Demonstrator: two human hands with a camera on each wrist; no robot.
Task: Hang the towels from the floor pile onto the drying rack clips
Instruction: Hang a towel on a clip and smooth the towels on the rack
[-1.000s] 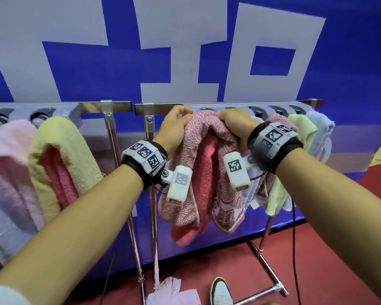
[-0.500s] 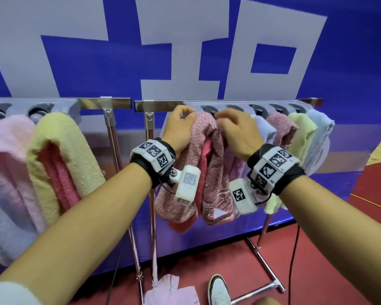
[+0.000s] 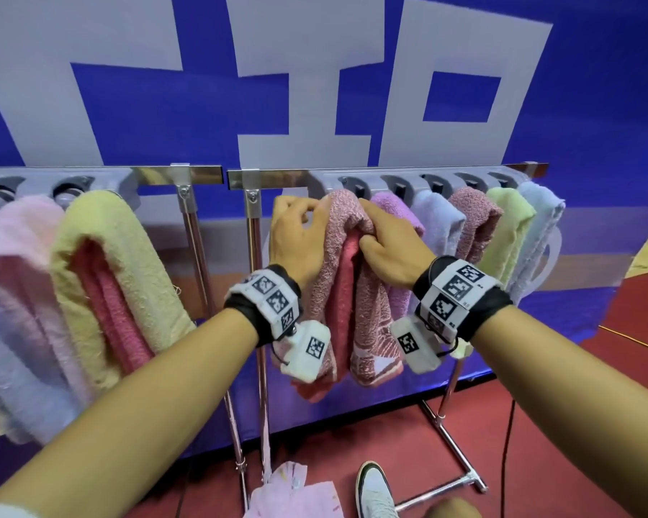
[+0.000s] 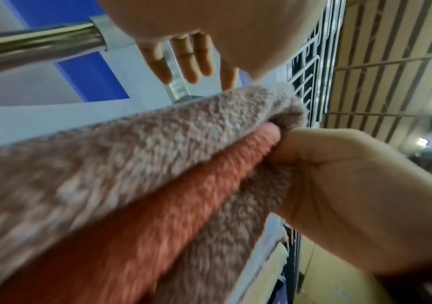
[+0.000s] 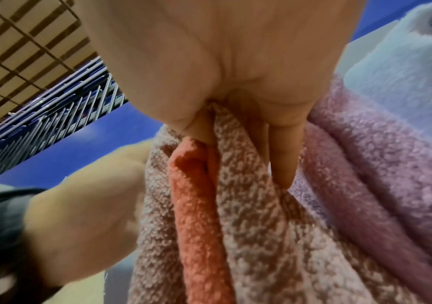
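Blue banner [image 3: 595,87] with big white shapes fills the wall behind both hands. Chrome rack [image 3: 408,172] runs across just beyond the fingertips, its grey clips [image 3: 356,188] gripping folded towels to the right of the right hand, and two more bundles hang left of the left hand. Between the hands a mottled pink towel [image 3: 367,293] with a coral one folded inside hangs at the clip. The right hand [image 3: 393,252] pinches its top fold, thumb tucked in. The left hand [image 3: 296,241] rests against its left side with fingers loosely bent and holding nothing. Below them lies a pale pink pile [image 3: 296,495].
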